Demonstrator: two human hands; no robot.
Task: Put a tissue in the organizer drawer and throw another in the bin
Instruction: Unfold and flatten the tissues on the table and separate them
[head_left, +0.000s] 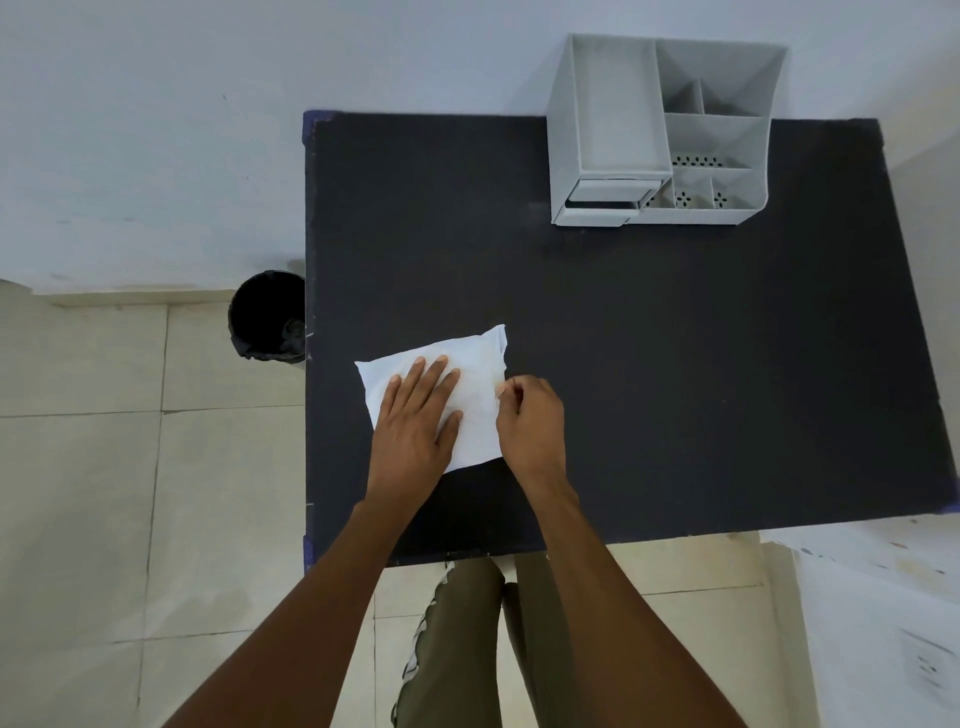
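Bin (267, 317): a dark round bin on the tiled floor, just beside the left edge of the table, its mouth open upward.
Table (675, 364): a black top, seen from above.
Tissue pack (480, 374): a white soft pack lying flat on the near-left part of the table — well apart from the organizer and nearer to the bin.
Left hand (415, 421): laid palm-down on the pack with the fingers spread flat — it presses on it, not gripping, and covers the pack's near-left part.
Right hand (530, 415): at the pack's right edge, fingers curled in, thumb and fingertips pinched together right at that edge. Whether a tissue is caught in the pinch cannot be told; the fingertips touch the white material there.
Organizer (660, 135): a light grey desk organizer at the far edge of the table, against the wall, with several open compartments on top.
Drawer (602, 200): at the organizer's near-left corner, pulled out a little toward the person.
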